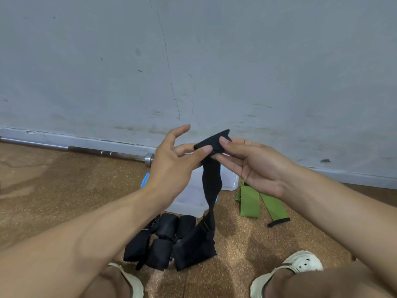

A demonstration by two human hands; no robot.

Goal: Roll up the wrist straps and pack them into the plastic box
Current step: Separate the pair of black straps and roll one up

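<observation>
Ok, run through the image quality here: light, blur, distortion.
Head view: soft, even light with faint shadows on the floor; wide-angle bending curves the wall base and stretches the forearms at the edges; the hands and black strap are slightly soft; no glare.

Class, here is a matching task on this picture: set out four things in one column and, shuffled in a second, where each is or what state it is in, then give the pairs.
Things:
1. black strap
2. green straps
3. plastic box
4. barbell

Places or states:
A. lying along the foot of the wall
B. pinched at its top end by both hands, hanging down
C. flat on the floor, right of the box
D. open on the floor, under the hands

Pairs: 1-B, 2-C, 3-D, 4-A
</observation>
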